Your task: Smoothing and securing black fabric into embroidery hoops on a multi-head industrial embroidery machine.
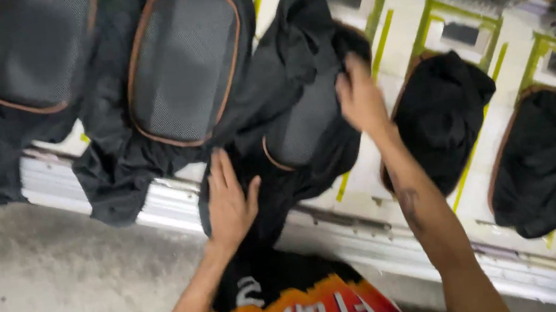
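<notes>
Both hands on a black garment (299, 102) draped over a padded board on a long table (413, 35)

Head view: the left hand (230, 202) lies flat and open on the garment's lower edge by the table's metal rail (168, 200); the right hand (359, 97) presses its upper right side, fingers curled into the cloth. To the left, two dressed boards (181, 61) show grey mesh panels; to the right, black caps (443, 118) sit on other boards
</notes>
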